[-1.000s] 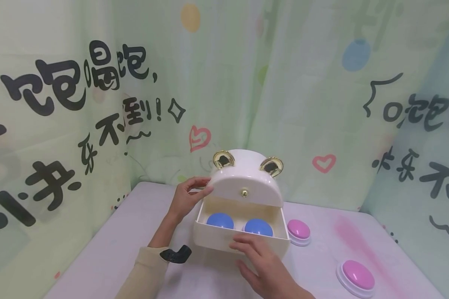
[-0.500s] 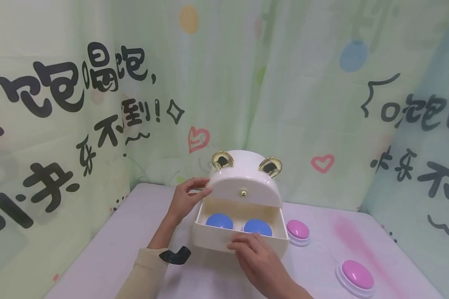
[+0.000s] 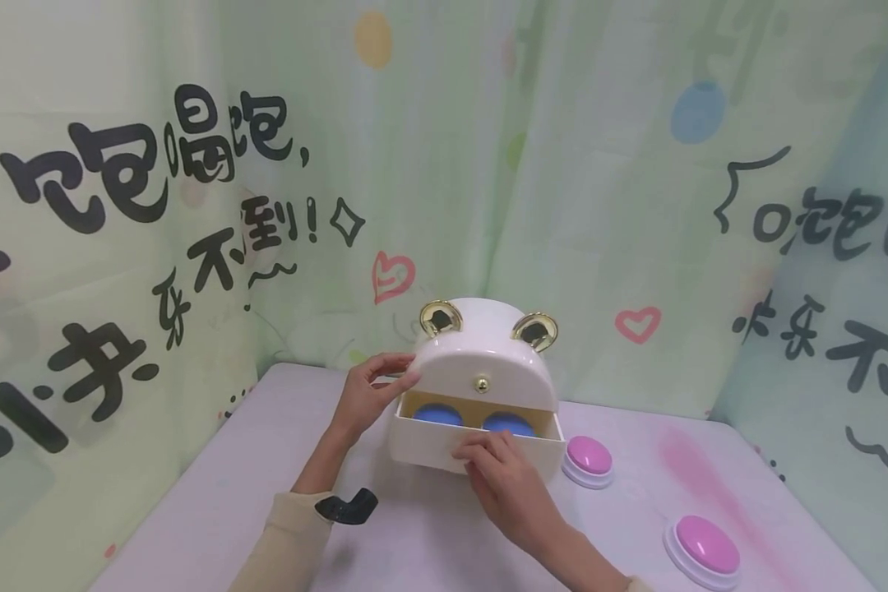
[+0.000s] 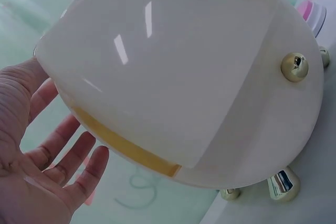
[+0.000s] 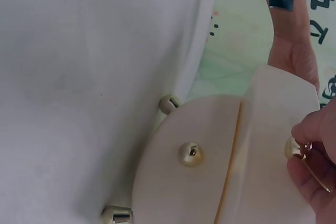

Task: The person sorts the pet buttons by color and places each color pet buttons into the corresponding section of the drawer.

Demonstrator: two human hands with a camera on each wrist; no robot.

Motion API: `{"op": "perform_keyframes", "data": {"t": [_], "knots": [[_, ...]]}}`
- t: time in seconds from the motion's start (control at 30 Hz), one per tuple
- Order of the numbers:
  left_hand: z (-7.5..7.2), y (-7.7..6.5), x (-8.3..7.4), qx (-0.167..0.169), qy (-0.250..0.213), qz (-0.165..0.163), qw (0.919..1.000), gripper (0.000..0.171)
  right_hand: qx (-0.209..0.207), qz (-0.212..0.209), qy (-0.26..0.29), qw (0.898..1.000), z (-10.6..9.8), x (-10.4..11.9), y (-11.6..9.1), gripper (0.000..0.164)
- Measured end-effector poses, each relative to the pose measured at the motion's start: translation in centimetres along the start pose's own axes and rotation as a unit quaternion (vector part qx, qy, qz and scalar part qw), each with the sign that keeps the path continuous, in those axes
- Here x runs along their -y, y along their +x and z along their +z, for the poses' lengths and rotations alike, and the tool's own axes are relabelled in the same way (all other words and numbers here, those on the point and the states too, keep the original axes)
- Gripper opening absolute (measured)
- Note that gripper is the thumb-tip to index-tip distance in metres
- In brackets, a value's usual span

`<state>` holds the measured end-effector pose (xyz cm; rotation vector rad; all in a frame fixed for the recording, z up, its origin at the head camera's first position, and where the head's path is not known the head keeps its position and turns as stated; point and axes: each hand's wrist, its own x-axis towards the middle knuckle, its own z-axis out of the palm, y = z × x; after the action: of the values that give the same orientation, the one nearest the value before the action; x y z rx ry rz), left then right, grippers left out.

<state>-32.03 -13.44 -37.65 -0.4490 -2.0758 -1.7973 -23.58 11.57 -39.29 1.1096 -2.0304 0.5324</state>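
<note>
A white rounded box (image 3: 492, 325) with two gold ears (image 3: 441, 317) stands on the table, its middle drawer (image 3: 425, 448) pulled partly out. Two blue domed push buttons (image 3: 437, 414) lie inside, partly hidden by the drawer front. My right hand (image 3: 514, 493) is at that drawer's front; in the right wrist view, its thumb and finger pinch the gold drawer knob (image 5: 290, 148). My left hand (image 3: 367, 399) touches the box's left side with its fingers extended. In the left wrist view, those fingers (image 4: 68, 145) lie spread along the box's edge, thumb mostly hidden.
Pink push buttons on white bases stand to the right, one close beside the box (image 3: 589, 456) and one nearer the front (image 3: 708, 544). A second gold knob (image 5: 190, 154) marks the lower section. Printed curtains (image 3: 599, 205) enclose the pale table (image 3: 385, 551).
The drawer has slid inward, toward the back, with my right hand following it, and less of its inside shows. My right fingers have drawn together. The left hand stays in place.
</note>
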Motion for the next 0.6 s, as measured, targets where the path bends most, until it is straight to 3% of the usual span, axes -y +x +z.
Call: {"op": "perform_keyframes", "data": {"t": [0.3, 0.6], "knots": [[0.1, 0.0, 0.1, -0.003, 0.002, 0.001, 1.0, 0.037, 0.028, 0.057, 0.005, 0.998, 0.7, -0.9, 0.7, 0.035], [0.1, 0.0, -0.1, -0.003, 0.005, -0.006, 1.0, 0.037, 0.01, 0.049, 0.0, 0.999, 1.5, -2.1, 1.1, 0.034]]}}
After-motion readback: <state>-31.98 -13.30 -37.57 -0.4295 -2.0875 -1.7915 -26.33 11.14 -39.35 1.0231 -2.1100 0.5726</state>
